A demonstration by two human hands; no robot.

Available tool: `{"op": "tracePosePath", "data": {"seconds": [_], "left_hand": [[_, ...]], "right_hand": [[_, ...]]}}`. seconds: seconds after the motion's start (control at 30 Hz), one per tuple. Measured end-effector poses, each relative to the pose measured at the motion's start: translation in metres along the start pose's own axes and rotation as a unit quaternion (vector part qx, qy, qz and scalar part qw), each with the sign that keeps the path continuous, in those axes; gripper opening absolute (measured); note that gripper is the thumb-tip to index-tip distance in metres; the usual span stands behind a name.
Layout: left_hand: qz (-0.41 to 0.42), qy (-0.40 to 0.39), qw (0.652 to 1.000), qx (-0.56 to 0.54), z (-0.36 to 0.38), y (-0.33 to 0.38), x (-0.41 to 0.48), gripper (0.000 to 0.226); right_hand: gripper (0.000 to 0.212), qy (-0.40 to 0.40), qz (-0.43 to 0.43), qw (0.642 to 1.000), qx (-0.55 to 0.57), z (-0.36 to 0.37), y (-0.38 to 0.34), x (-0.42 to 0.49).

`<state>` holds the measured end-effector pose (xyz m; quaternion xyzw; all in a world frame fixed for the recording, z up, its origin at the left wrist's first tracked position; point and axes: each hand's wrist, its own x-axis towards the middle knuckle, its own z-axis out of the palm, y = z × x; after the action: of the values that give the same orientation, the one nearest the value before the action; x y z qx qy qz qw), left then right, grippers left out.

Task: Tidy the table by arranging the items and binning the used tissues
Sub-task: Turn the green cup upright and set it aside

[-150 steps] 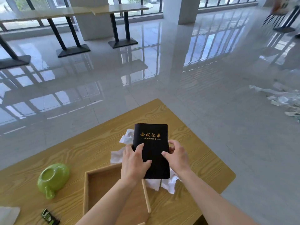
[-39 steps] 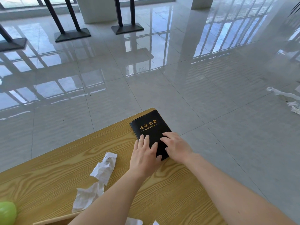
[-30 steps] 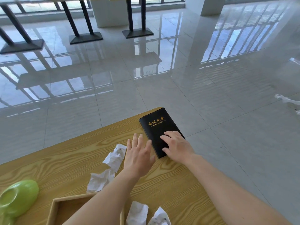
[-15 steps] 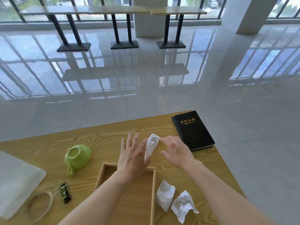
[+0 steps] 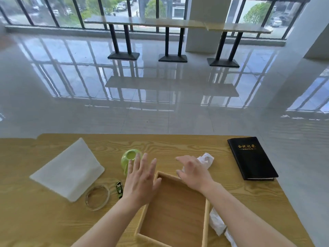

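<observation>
A black notebook [image 5: 251, 157] with gold lettering lies flat at the table's far right corner. A crumpled white tissue [image 5: 206, 159] lies just beyond my right hand [image 5: 193, 172], which hovers open over the far rim of a wooden tray [image 5: 205, 221]. More crumpled tissue [image 5: 216, 222] lies right of the tray, partly hidden by my right forearm. My left hand [image 5: 141, 179] is open with fingers spread at the tray's left rim, in front of a green cup [image 5: 130, 157]. Neither hand holds anything.
A white folded pouch [image 5: 69, 170] lies on the left of the wooden table [image 5: 53, 220]. A clear ring [image 5: 97, 196] and a small dark green packet [image 5: 119, 188] lie between the pouch and my left hand. Glossy floor and bar tables lie beyond.
Both hands left the notebook, which stays at the far right corner. The view swung left and both hands moved left to the tray's far end.
</observation>
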<state>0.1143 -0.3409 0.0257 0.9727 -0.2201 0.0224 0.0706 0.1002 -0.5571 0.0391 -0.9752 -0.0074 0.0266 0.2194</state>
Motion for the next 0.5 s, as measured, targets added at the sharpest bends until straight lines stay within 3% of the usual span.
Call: {"op": "tracePosePath", "data": {"seconds": [0.33,0.5], "left_hand": [[-0.080,-0.044,0.996,-0.013,0.015,-0.089,-0.037,0.068],[-0.107,-0.065,0.991,-0.034,0.033,-0.109,-0.029,0.065]], "right_hand": [[0.050,-0.074,-0.049,0.996,-0.002,0.056,-0.076,0.045],[0.054,-0.103,-0.032,0.994,-0.001,0.067,-0.091,0.082]]}}
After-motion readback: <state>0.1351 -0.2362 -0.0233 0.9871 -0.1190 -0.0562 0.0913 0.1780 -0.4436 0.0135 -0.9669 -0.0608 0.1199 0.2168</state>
